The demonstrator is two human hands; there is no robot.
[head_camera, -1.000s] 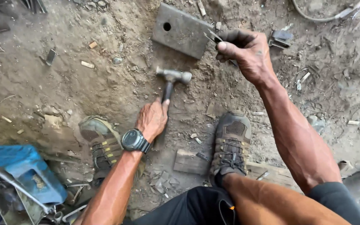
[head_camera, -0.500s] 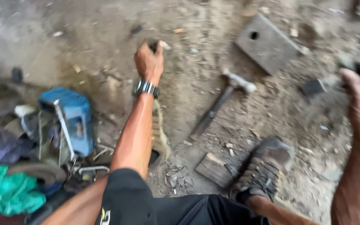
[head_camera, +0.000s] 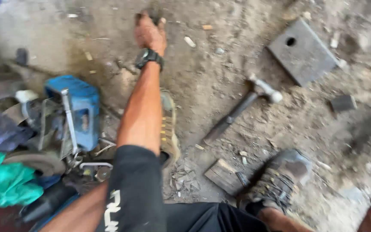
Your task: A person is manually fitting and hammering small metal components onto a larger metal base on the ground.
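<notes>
Moved: since the earlier frame the left hand (head_camera: pixel 150 32) reaches farther out over the dirt, and the right hand, then at the frame's edge, is gone from view; only a bit of right forearm shows at the lower right corner.
Left hand: arm stretched forward, watch (head_camera: pixel 149 57) on the wrist, fingers curled down onto the ground around something small and dark; blur hides what it is, so whether it is truly gripped I cannot tell.
Hammer (head_camera: pixel 242 108): lies loose on the dirt, head toward the plate, handle pointing back at the person, well apart from the left hand.
Plate (head_camera: pixel 302 51): grey square steel with one hole, flat on the ground beyond the hammer.
Block (head_camera: pixel 342 103): small dark piece right of the hammer head.
Left side: blue tool (head_camera: pixel 77 107) amid cables and a green rag (head_camera: pixel 6 180).
Feet: one shoe (head_camera: pixel 276 178) beside a wood scrap (head_camera: pixel 225 175); the other is under the left arm.
Doing it well: judging by the reach, close the fingers fully on the small piece before lifting, and keep weight steady on both feet while leaning.
</notes>
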